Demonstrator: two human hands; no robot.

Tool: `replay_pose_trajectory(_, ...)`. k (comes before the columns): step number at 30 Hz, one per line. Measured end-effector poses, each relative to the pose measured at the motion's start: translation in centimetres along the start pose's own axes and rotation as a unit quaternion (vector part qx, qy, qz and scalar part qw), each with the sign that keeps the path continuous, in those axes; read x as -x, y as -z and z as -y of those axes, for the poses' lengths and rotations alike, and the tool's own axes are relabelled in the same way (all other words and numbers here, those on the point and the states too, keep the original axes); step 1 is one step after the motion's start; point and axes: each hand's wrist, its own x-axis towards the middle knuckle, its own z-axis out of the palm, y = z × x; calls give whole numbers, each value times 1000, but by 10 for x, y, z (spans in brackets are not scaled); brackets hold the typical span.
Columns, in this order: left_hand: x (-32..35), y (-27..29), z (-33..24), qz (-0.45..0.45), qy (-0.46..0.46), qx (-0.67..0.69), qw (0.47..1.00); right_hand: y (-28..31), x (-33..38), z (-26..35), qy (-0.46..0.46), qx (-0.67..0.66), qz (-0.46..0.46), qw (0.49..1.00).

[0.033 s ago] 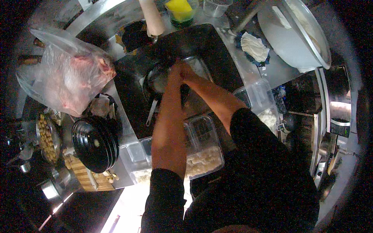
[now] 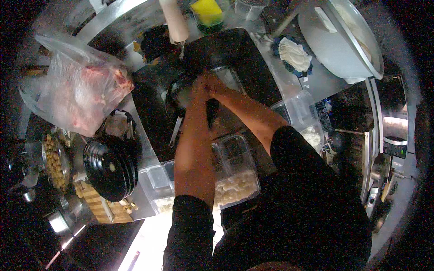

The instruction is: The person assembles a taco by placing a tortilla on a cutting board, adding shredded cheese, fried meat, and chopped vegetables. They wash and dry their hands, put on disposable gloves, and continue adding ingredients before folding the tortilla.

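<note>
Both hands meet over the dark sink [image 2: 235, 49] — the left hand [image 2: 199, 88] and right hand [image 2: 216, 86] press together above a clear container [image 2: 228, 79] inside it; whether either grips anything cannot be told. Nearer the person than the sink, a clear tub of pale food [image 2: 237, 187] sits on the counter [image 2: 289, 81]. Left of the sink lie a bag of raw meat [image 2: 86, 95] and stacked black plates [image 2: 110, 167].

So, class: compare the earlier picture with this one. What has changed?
Nothing visibly changed. Both hands meet over the dark sink, the bag of meat lies at left, and the tub sits by the forearm as before.
</note>
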Motion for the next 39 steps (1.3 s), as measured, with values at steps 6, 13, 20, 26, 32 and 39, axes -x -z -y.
replay_pose_trajectory(6,15,18,-34,83,144,348,923,11,6,57,-85,-76,-43,993)
replay_pose_trajectory(13,-44,13,13,141,-25,596,790,33,-8,124,-51,-145,-21,988)
replay_pose_trajectory(20,-8,38,-42,132,49,470,871,55,-8,119,33,14,49,998)
replay_pose_trajectory(26,26,55,-65,132,37,377,916,103,-7,132,206,190,13,960)
replay_pose_trajectory(32,-37,56,-59,36,-469,-403,785,173,-31,166,86,13,224,971)
replay_pose_trajectory(39,-64,-27,-99,55,-473,-407,779,199,-57,57,290,335,17,896)
